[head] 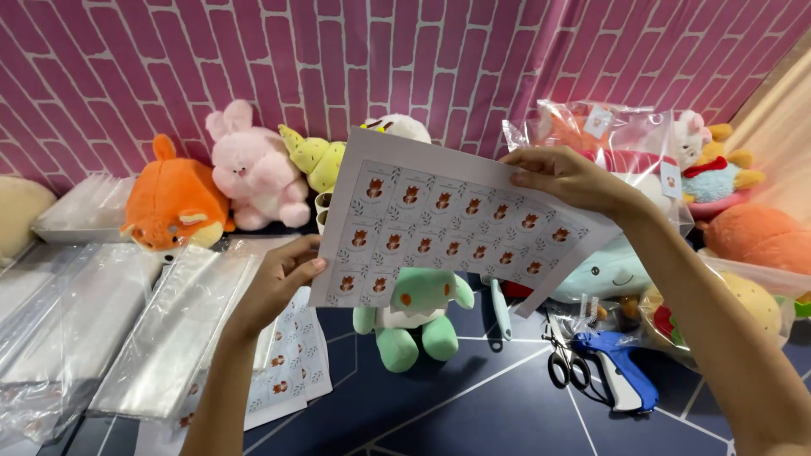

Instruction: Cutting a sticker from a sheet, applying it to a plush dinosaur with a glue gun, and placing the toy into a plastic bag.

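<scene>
a: what do you have in your hands?

b: you hold a sticker sheet (pixel 452 224) up in front of you, tilted, with rows of small red-brown fox stickers on it. your left hand (pixel 279 283) pinches its lower left corner, fingers (pixel 306 268) closed on the edge. your right hand (pixel 568 179) grips the upper right edge, fingers closed over the paper.

a: and what is under the sheet?

b: a green and white plush toy (pixel 412 317) sits on the dark blue floor mat (pixel 473 405), partly hidden behind the sheet. more sticker sheets (pixel 287 363) lie flat below your left hand, beside a stack of clear plastic bags (pixel 173 325).

a: what is by your right arm?

b: black scissors (pixel 559 359) and a blue tagging gun (pixel 617 367) lie side by side on the mat, near your right forearm. a pale blue plush (pixel 612 270) rests just behind them.

a: and further back?

b: an orange fox plush (pixel 173 203), a pink bunny plush (pixel 253 173) and a yellow-green plush (pixel 314 159) line up against the pink brick-pattern backdrop (pixel 405 59). bagged plush toys (pixel 629 139) pile up at the right.
</scene>
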